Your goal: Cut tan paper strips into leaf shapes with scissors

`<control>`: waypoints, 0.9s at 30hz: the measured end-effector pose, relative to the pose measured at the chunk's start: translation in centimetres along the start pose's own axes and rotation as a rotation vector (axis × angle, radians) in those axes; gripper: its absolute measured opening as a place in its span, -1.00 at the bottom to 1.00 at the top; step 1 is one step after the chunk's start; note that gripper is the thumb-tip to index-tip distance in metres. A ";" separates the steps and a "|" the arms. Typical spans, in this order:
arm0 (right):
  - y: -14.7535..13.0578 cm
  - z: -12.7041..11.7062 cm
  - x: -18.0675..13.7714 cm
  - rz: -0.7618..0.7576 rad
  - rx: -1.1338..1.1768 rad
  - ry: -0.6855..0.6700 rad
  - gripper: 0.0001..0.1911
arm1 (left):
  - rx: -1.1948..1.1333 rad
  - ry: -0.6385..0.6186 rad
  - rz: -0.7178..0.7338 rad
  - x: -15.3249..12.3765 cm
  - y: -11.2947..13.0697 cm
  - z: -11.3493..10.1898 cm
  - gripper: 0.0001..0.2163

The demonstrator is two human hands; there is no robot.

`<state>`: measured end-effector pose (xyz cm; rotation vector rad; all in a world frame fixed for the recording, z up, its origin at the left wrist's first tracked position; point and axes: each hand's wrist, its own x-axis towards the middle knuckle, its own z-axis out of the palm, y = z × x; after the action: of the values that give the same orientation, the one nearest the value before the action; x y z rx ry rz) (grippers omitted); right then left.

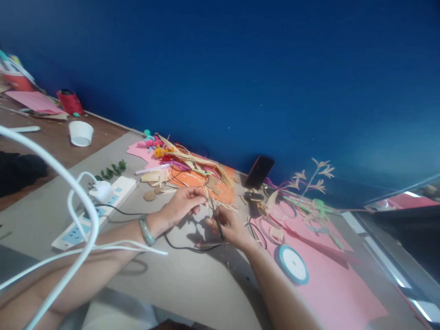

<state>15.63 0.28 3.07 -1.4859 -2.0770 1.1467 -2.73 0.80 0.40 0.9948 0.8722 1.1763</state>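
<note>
My left hand (182, 206), with a green bangle (147, 230) on its wrist, pinches a thin pale straw strip (207, 195) between thumb and fingers. My right hand (229, 225) is closed round a slim dark tool (216, 220) whose tip points up at that strip. Both hands hover over the grey table (192, 279), just in front of a heap of dried straw strips (192, 160) lying on orange paper (192, 178).
A white power strip (99, 208) with a plug and white cables lies at the left. A black cord (182, 247) runs under my hands. A pink sheet (326, 279) at the right carries a ribbon spool (293, 264) and paper twigs. A dark phone (259, 171) leans on the blue wall. A white cup (81, 133) stands far left.
</note>
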 end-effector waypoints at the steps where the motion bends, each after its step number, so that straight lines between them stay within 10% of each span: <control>1: -0.1 0.1 0.0 0.012 0.046 -0.019 -0.54 | -0.004 -0.004 -0.003 0.0 0.0 0.0 -0.83; 27: 0.5 0.4 0.2 0.029 0.299 -0.118 -0.51 | -0.038 -0.027 -0.053 -0.3 0.6 0.3 -0.85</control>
<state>15.62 0.35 2.35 -1.3384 -1.8589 1.5125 -2.67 0.48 1.10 0.9492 0.8468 1.1286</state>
